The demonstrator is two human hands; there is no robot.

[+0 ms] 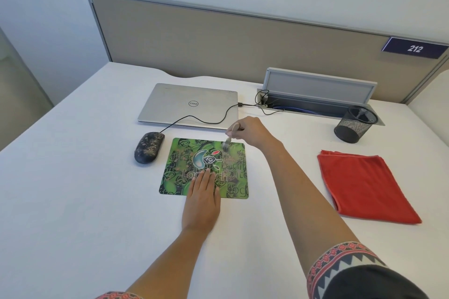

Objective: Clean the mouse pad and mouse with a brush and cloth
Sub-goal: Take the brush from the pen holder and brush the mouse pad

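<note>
A green patterned mouse pad [179, 167] lies on the white desk, with brownish dust on its right part. My left hand [202, 198] lies flat on the pad's near edge, fingers together. My right hand [250, 132] holds a small brush [228, 139] by its pale handle, bristles down over the pad's far right corner. A black wired mouse [148, 147], speckled with dust, sits just left of the pad. A folded red cloth [364, 183] lies to the right, apart from both hands.
A closed silver laptop [188, 104] lies behind the pad, with the mouse cable [206, 121] running across it to an open cable tray [315, 102]. A black mesh pen cup [356, 124] stands at the right. A beige partition [218, 39] backs the desk.
</note>
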